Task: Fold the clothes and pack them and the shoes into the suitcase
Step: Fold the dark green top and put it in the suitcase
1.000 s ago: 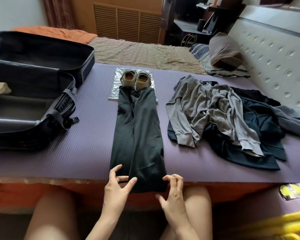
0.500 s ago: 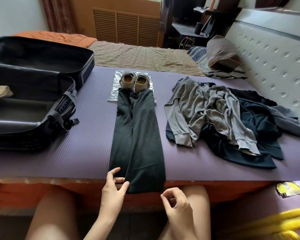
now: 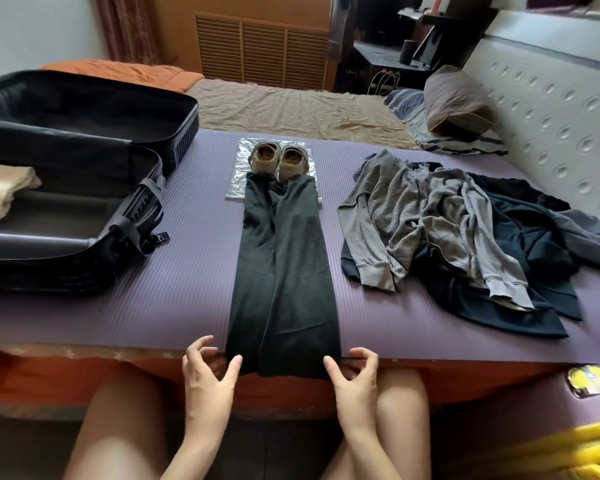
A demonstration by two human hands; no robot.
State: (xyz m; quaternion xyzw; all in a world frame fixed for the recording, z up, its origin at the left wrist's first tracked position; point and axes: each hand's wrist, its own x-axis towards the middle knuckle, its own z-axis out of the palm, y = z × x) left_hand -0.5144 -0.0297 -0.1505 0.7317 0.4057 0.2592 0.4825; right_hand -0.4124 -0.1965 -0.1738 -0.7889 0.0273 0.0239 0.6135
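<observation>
Dark trousers (image 3: 281, 271), folded lengthwise into a long strip, lie on the purple mat (image 3: 153, 306), and their near end hangs over the bed's edge. My left hand (image 3: 207, 372) and my right hand (image 3: 355, 372) flank that near end, fingers loosely curled, thumbs at the two corners of the cloth, gripping nothing. A pair of tan shoes (image 3: 278, 161) stands at the far end of the trousers on a silver sheet (image 3: 236, 178). The black suitcase (image 3: 84, 261) lies open on the left with a beige folded cloth (image 3: 0, 188) inside.
A loose heap of grey and dark navy clothes (image 3: 430, 220) lies on the mat's right side. A padded headboard (image 3: 551, 116) and a pillow (image 3: 454, 98) are at the far right. My bare knees are below the bed's edge, and something yellow (image 3: 568, 452) is at bottom right.
My hands have moved apart, from on and below the trousers' near end out to its two corners. The trousers, shoes and suitcase lie as before.
</observation>
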